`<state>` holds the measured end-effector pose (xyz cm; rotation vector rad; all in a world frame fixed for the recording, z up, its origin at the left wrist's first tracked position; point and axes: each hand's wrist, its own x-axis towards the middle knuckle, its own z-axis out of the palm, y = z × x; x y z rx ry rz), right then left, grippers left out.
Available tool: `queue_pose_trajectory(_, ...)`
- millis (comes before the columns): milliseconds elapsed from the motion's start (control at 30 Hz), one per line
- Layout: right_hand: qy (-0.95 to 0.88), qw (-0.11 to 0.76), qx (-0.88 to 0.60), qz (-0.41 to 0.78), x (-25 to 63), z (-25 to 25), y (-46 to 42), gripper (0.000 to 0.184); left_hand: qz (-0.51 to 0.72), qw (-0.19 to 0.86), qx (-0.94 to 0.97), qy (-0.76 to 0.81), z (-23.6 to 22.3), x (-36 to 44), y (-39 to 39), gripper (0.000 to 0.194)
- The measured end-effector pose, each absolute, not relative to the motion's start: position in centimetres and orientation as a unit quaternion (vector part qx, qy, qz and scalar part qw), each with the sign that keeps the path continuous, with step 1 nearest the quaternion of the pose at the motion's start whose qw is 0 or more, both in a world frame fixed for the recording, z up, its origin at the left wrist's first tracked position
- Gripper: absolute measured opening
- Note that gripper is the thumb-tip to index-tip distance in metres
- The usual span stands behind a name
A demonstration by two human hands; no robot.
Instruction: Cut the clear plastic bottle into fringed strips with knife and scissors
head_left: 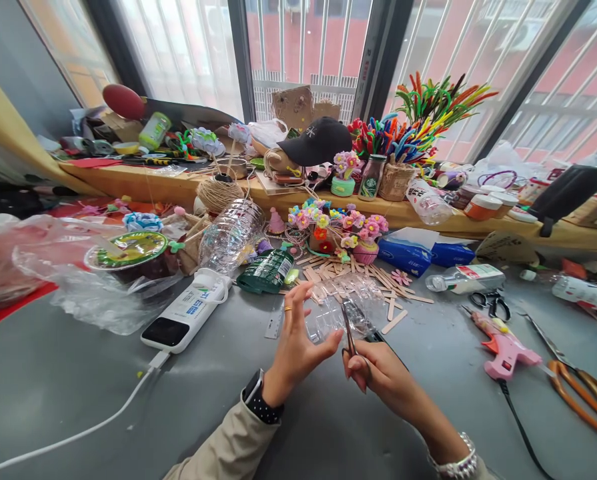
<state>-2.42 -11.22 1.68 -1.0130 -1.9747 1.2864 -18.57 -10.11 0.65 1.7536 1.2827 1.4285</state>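
Note:
My right hand (373, 367) is closed around a small pair of scissors (349, 331), whose blades point up and away from me. To its left, my left hand (295, 347) is raised with thumb and fingers spread apart, and nothing shows between them. Behind both hands lies a crumpled sheet of clear ridged plastic (328, 307). I cannot tell whether the left fingertips touch it. Wooden craft sticks (393, 322) are scattered beyond and beside the plastic. Partly hidden by my right hand is a dark, long object on the table.
On the right lie a pink glue gun (511, 347), orange-handled scissors (578, 393), black-handled scissors (493, 305) and a clear bottle (465, 279). A white power bank (188, 313) with a cable is on the left. Behind stand a cut green bottle piece (265, 271) and pipe-cleaner flowers (368, 233).

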Motion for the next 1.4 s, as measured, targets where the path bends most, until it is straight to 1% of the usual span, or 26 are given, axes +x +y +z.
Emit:
queue_pose_trajectory(200, -0.732, 0.283, -0.393, 0.479, -2.85, 1.60, -11.33, 0.053, 0.542, 0.264, 0.639, 0.478, 0.66, -18.47, -10.14, 0.070)
queue_pose_trajectory(433, -0.741, 0.270, -0.412, 0.456, -3.01, 1.49, -11.36, 0.053, 0.544, 0.238, 0.635, 0.494, 0.63, -18.39, -10.22, 0.073)
queue_pose_trajectory(733, -0.752, 0.266, -0.408, 0.444, -3.37, 1.71, -11.68, 0.053, 0.548, 0.208, 0.638, 0.499, 0.69, -18.24, -10.20, 0.071)
queue_pose_trajectory(1067, -0.756, 0.269, -0.421, 0.423, -3.42, 1.62, -11.60, 0.054, 0.541, 0.194, 0.636, 0.515, 0.72, -17.88, -10.39, 0.072)
queue_pose_trajectory(1233, -0.752, 0.277, -0.416, 0.429, -3.27, 1.61, -11.53, 0.057, 0.531, 0.170, 0.647, 0.520, 0.70, -17.84, -10.43, 0.072)
queue_pose_trajectory(1400, -0.745, 0.285, -0.427, 0.426, -3.23, 1.62, -11.55, 0.058, 0.530, 0.172, 0.648, 0.519, 0.83, -17.84, -10.44, 0.071)
